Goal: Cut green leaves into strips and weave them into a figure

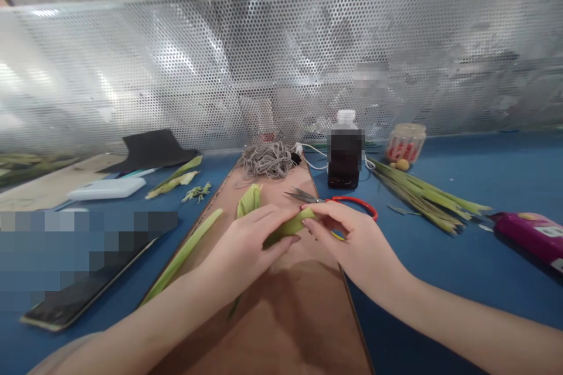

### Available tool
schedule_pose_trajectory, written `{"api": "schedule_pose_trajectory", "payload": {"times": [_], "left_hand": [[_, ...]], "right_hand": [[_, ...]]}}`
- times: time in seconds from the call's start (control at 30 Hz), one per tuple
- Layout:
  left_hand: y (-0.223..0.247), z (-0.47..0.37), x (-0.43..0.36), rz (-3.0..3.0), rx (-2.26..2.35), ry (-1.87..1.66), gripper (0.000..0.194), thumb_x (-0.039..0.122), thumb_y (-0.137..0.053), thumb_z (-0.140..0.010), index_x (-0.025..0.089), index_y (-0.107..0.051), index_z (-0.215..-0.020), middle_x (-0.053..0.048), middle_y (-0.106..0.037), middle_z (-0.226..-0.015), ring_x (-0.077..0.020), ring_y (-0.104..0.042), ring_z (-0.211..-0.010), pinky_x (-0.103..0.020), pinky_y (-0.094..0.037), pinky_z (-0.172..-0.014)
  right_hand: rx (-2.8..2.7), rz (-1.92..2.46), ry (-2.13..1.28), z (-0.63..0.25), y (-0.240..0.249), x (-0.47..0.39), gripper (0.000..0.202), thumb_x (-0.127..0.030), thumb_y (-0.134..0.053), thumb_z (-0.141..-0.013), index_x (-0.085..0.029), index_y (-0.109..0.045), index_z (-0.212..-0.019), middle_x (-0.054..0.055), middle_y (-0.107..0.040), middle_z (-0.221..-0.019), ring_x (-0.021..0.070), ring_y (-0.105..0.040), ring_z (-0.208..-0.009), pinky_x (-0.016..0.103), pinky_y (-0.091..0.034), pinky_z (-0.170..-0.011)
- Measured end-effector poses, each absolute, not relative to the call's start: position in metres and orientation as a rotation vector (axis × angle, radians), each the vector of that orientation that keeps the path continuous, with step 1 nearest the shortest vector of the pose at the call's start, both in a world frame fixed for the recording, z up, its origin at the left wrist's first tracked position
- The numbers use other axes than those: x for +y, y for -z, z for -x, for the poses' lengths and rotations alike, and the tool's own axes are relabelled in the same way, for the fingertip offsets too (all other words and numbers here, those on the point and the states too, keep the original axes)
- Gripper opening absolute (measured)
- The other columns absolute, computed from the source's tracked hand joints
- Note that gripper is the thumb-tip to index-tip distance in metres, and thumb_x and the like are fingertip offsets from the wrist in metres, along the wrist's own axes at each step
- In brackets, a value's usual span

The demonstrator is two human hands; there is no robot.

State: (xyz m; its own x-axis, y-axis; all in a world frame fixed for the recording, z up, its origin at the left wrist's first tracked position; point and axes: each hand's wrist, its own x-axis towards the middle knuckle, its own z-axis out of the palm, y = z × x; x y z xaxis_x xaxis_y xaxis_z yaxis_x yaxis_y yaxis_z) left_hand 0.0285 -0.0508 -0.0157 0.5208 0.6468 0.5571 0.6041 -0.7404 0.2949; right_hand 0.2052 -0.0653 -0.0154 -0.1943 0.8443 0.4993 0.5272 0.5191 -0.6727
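Nearest, a smooth brown board (303, 316) runs lengthwise away from the person over the blue table (440, 281), and a thin green tip (234, 306) pokes out below the left hand (246, 240). Above the board, the green leaf (294, 225) lies between the 2 hands and touches both. Its long axis slants from the left palm, low on the left, up to the fingertips of the right hand (360, 234). The left grip is closed around the lower end, fingers over and thumb under; the right grip pinches the upper end between thumb and fingers. Neither hand is nearer, since each has 1 end. The leaf looks curled or folded, pliable, with a matt face.

To the left of the left hand, 1 flat, pale-green strip (189, 255) lies along the board's edge. Just beyond the hands are a crumpled, papery husk piece (249, 200) and the scissors (365, 206), with metal blades pointing left and a glossy red handle loop close to the right hand.

Farther off sit a loose tangle of soft grey cord (270, 159), 1 dark bottle (345, 176) with a white cap, slender green stalks (422, 190) and a ribbed clear jar (407, 140). Perforated metal mesh (281, 58) stands behind.
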Motion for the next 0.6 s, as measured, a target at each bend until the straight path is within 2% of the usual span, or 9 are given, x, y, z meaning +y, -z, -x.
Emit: {"api": "schedule_pose_trajectory", "payload": {"times": [0.13, 0.23, 0.43, 0.6], "left_hand": [[0.0141, -0.0292, -0.0505, -2.654, 1.103, -1.009, 0.030, 0.020, -0.051, -0.080, 0.020, -0.054, -0.110, -0.002, -0.064, -0.088, -0.0138, -0.059, -0.078, -0.024, -0.048, -0.069], [0.0129, -0.0297, -0.0504, -2.625, 1.080, -1.050, 0.031, 0.023, -0.053, -0.080, 0.021, -0.053, -0.111, -0.002, -0.064, -0.089, -0.0136, -0.060, -0.077, -0.024, -0.049, -0.066], [0.0097, -0.0305, -0.0531, -2.652, 0.977, -1.373, 0.009, 0.016, -0.054, -0.079, 0.019, -0.060, -0.085, -0.003, -0.063, -0.084, -0.0145, -0.059, -0.081, -0.027, -0.049, -0.071], [0.0084, -0.0248, -0.0553, -2.871, 0.909, -1.570, 0.011, 0.009, -0.056, -0.076, 0.020, -0.060, -0.080, -0.001, -0.064, -0.078, -0.0149, -0.055, -0.075, -0.032, -0.047, -0.073]], "right_hand": [[-1.824, 1.055, -0.504, -0.2035, 0.0143, -0.0664, 0.013, -0.018, -0.051, -0.078, -0.020, -0.059, -0.088, 0.001, -0.065, -0.088, 0.0132, -0.061, -0.077, 0.024, -0.050, -0.070], [-1.821, 1.043, -0.516, -0.2036, 0.0128, -0.0671, 0.010, -0.018, -0.051, -0.078, -0.020, -0.058, -0.086, 0.001, -0.064, -0.085, 0.0136, -0.061, -0.076, 0.026, -0.050, -0.071], [-1.886, 0.944, -0.321, -0.2053, 0.0084, -0.0689, 0.009, -0.015, -0.053, -0.078, -0.021, -0.059, -0.080, 0.002, -0.062, -0.084, 0.0146, -0.058, -0.079, 0.028, -0.048, -0.071], [-1.956, 0.811, -0.204, -0.2072, 0.0131, -0.0696, 0.015, -0.011, -0.051, -0.078, -0.021, -0.055, -0.088, 0.004, -0.060, -0.091, 0.0151, -0.055, -0.086, 0.029, -0.046, -0.076]]}}
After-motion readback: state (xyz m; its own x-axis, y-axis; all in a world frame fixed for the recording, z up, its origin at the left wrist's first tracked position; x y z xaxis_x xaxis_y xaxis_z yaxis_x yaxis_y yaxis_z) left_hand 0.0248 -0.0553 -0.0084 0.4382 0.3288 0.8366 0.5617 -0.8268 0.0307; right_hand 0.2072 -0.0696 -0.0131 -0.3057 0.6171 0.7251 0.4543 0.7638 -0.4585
